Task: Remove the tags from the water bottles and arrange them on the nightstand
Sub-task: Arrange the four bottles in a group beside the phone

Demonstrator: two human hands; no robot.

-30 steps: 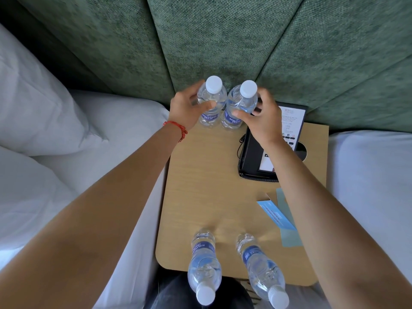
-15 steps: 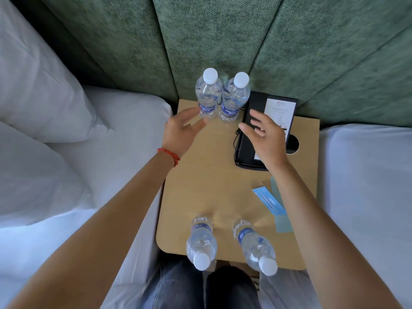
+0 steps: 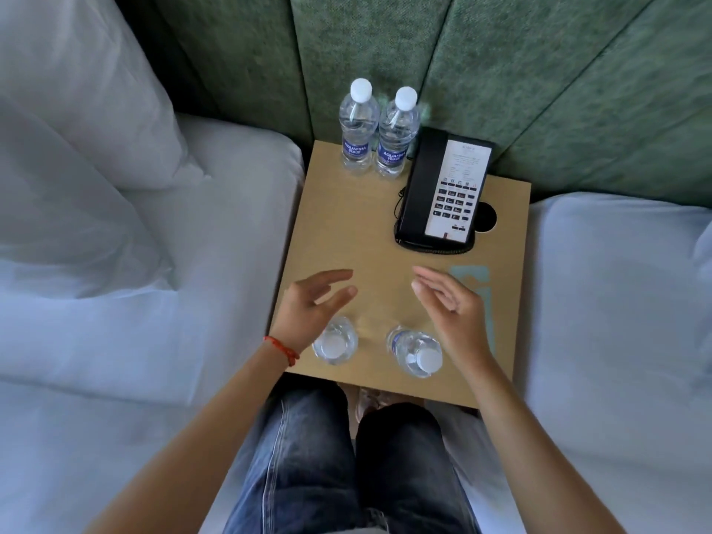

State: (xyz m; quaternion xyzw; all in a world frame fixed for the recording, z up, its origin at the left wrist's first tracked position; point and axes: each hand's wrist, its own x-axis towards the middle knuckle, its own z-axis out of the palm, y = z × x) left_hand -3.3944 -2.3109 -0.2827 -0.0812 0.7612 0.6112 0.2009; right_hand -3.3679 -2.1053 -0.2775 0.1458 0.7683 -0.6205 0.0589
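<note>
Two clear water bottles with white caps and blue labels stand side by side at the back of the wooden nightstand point(image 3: 346, 225): the left one point(image 3: 357, 129) and the right one point(image 3: 397, 134). Two more bottles stand near the front edge, one on the left point(image 3: 334, 343) and one on the right point(image 3: 418, 356). My left hand point(image 3: 316, 306) hovers open just behind the front-left bottle. My right hand point(image 3: 449, 302) hovers open beside the front-right bottle. Neither hand holds anything. Pale blue paper tags point(image 3: 476, 287) lie on the nightstand, partly hidden by my right hand.
A black desk phone point(image 3: 443, 194) sits at the back right of the nightstand, next to a round hole point(image 3: 487, 219). White beds flank the nightstand, with pillows point(image 3: 77, 148) on the left. A green padded headboard point(image 3: 501, 71) stands behind. My jeans-clad legs point(image 3: 327, 456) are below the front edge.
Both hands let go of the two back bottles and drew back toward the front bottles. The back bottles stay standing at the rear edge. The view tilted down.
</note>
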